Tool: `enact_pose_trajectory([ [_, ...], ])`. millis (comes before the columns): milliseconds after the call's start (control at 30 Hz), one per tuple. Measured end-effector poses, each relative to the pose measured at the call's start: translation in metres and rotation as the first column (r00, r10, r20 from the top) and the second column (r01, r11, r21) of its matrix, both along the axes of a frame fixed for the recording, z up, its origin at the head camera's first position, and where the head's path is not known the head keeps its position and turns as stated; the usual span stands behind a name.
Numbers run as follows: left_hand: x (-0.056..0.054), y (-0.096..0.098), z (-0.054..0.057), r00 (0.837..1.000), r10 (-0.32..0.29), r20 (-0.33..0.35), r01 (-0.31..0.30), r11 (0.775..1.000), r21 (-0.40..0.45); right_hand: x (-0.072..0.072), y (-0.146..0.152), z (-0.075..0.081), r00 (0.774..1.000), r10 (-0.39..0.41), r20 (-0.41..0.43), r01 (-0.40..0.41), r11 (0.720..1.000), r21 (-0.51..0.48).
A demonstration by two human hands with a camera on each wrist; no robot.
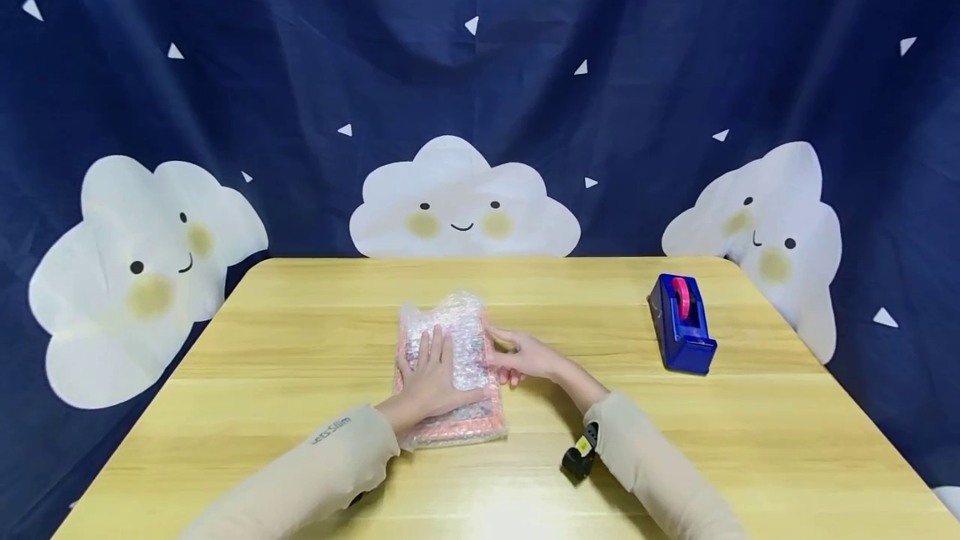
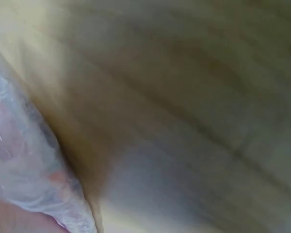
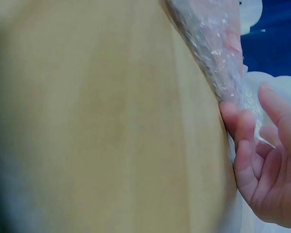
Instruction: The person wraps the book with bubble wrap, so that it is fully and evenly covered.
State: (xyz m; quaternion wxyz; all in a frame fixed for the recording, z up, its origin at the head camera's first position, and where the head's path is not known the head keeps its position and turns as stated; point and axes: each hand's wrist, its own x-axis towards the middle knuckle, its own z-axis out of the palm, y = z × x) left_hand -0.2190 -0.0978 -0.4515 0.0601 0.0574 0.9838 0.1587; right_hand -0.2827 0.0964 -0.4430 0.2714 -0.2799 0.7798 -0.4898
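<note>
A flat, pink-bordered rectangular item in clear bubble wrap [image 1: 468,340] lies on the table; the wrap hides what kind of thing it is. Across its top rests my left hand [image 1: 431,377], palm down with fingers extended. At the right edge of the wrap is my right hand [image 1: 528,355]. Its fingertips touch the bubble wrap [image 3: 216,58] low along the side, while the thumb [image 3: 274,104] stands apart from them. The left wrist view shows only a side of the wrapped item [image 2: 34,160] and a bit of the left hand [image 2: 19,221].
A blue tape dispenser [image 1: 686,332] with a pink roll stands toward the right of the wooden table [image 1: 300,340]. Behind the table hangs a dark blue curtain [image 1: 405,48] printed with smiling clouds. A black wrist camera [image 1: 579,458] sits by the right sleeve.
</note>
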Motion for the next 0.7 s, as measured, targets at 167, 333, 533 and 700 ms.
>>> enact_pose_trajectory([
  [167,-0.004,0.001,0.002,1.000,-0.014,0.016,0.014,1.000,0.002,0.009,0.013,0.000,0.996,-0.075,-0.050,0.075,0.997,0.003],
  [333,-0.006,-0.001,0.004,0.999,-0.027,0.041,0.026,0.999,0.032,0.020,0.034,0.007,0.987,-0.087,-0.138,0.094,0.995,0.046],
  [533,-0.006,-0.005,0.008,0.994,-0.073,0.076,0.065,0.992,0.104,0.035,0.065,0.018,0.957,-0.047,-0.286,0.102,0.978,0.181],
  [700,-0.007,-0.020,0.013,0.986,-0.150,0.073,0.139,0.981,0.137,0.043,0.083,0.026,0.905,-0.068,-0.421,0.218,0.922,0.320],
])
